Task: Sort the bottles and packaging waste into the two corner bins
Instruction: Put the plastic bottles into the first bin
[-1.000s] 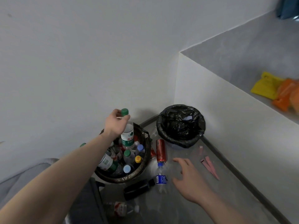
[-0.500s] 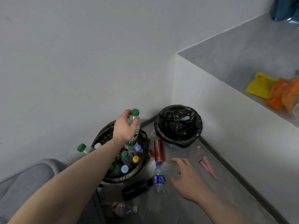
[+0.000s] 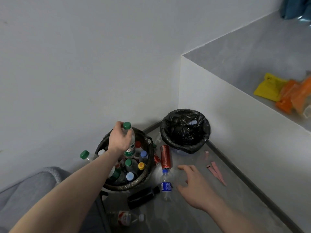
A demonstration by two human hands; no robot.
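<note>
Fingers of the left hand [image 3: 119, 142] curl round the neck of a green-capped bottle [image 3: 130, 140], upright over the crowded bottle bin [image 3: 148, 175]. Right hand [image 3: 195, 187] hovers with fingers spread near the blue-capped bottle [image 3: 165, 185]. Released now, the held bottle could bounce off the heap and roll out.

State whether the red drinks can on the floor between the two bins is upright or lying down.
Lying down. The red drinks can rests on its side on the grey floor, its length pointing towards the black-lined bin.

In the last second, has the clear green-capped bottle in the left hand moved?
Yes. The clear green-capped bottle has shifted right across the bottle-filled bin, toward the black-lined bin.
</note>
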